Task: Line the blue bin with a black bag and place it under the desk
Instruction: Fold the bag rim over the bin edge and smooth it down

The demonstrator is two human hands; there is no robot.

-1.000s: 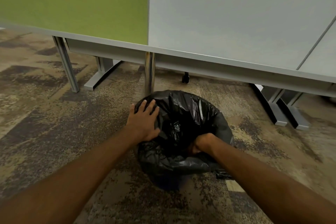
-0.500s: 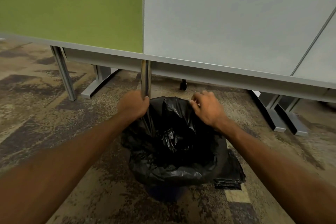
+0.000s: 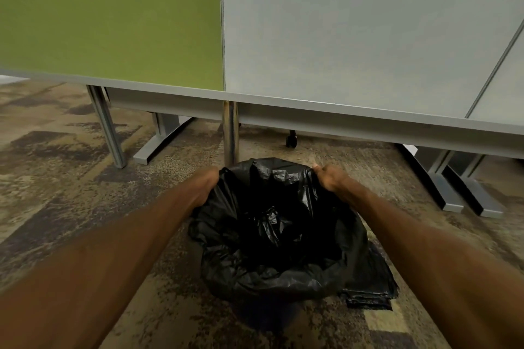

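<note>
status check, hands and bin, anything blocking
Left hand and right hand both gripping black bag at far rim. Bin on carpet, lined. Chrome leg directly ahead.

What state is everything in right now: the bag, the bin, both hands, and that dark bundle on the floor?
black bag: open, draped over the bin's rim
blue bin: upright on the carpet, mostly hidden
left hand: gripping the bag's edge
right hand: gripping the bag's edge
folded black bags: flat beside the bin

Two hands, the left hand (image 3: 204, 186) and the right hand (image 3: 329, 178). One black bag (image 3: 272, 224) gripped between their fingers. One blue bin (image 3: 266, 313) below them. One folded black stack (image 3: 374, 289) beside it. Two divider panels beyond the fingertips: a green panel (image 3: 113, 14) and a grey panel (image 3: 354, 28). One chrome post (image 3: 230, 133).
</note>
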